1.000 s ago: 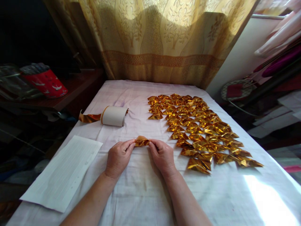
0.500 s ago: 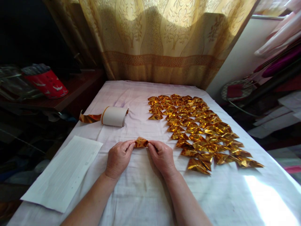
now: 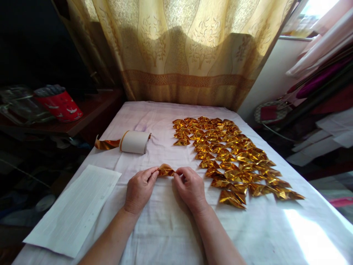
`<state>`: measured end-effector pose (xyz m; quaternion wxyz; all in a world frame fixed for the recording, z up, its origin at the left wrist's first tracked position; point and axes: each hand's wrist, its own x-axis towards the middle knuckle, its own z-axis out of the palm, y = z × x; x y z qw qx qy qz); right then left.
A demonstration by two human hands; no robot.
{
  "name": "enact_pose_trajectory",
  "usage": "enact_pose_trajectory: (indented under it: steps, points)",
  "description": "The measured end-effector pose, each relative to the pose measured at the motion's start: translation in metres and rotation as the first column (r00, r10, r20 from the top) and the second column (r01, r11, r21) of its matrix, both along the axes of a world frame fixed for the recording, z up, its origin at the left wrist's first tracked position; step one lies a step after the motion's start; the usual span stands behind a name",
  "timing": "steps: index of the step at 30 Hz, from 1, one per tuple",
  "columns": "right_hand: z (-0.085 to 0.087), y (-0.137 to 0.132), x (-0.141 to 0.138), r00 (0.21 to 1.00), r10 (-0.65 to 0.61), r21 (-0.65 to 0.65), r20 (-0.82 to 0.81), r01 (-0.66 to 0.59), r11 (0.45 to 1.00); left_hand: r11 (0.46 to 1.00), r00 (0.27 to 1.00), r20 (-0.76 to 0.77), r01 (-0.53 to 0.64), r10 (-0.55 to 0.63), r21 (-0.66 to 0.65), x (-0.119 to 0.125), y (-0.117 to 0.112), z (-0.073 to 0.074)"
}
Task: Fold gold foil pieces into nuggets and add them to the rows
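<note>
A small folded gold foil paper ingot [image 3: 166, 170] is stretched between my two hands above the white cloth. My left hand [image 3: 141, 188] pinches its left tip between thumb and fingers. At its right tip, my right hand [image 3: 191, 187] pinches in the same way. The middle of the ingot bulges upward, its shiny folds showing. To the right of my right hand lie several rows of finished gold foil ingots [image 3: 231, 158], set close together. Beyond my left hand sits a white roll [image 3: 134, 142] with an orange edge, a strip of gold foil [image 3: 109, 144] sticking out on its left.
A sheet of lined paper [image 3: 75, 209] lies at the left of the cloth-covered surface [image 3: 154, 235]. On a dark side shelf stand a red container [image 3: 61, 106] and a glass jug [image 3: 23, 105]. A gold curtain [image 3: 179, 55] hangs behind; clothes [image 3: 322, 73] hang at right.
The ingot's middle has opened into a rounder, raised shape between my fingers. Both hands keep their pinch. The whole view has tilted slightly upward, so things sit a little lower in it.
</note>
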<state>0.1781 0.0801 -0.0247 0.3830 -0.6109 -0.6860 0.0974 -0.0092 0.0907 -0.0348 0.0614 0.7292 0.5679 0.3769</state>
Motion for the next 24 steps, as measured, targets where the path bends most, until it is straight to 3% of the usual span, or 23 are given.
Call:
enact_pose_trajectory:
  steps: [5,9,16,24]
  points:
    - [0.011,0.005,0.011,0.977,-0.131,0.14,0.168,0.108,0.984,0.999,1.0,0.011,-0.002,0.002,-0.036,0.001,0.0,0.004]
    - [0.023,0.024,0.023,0.92,-0.281,0.214,0.273,0.226,0.95,0.999,0.999,0.034,0.014,-0.012,-0.045,-0.001,0.001,0.004]
    - [0.025,0.064,0.039,0.835,-0.423,0.158,0.351,0.392,0.906,0.995,0.995,0.095,0.02,-0.011,-0.097,-0.002,0.004,0.002]
    - [0.021,0.073,0.047,0.812,-0.442,0.13,0.382,0.426,0.895,0.986,0.987,0.16,0.016,0.011,-0.167,-0.001,0.005,0.002]
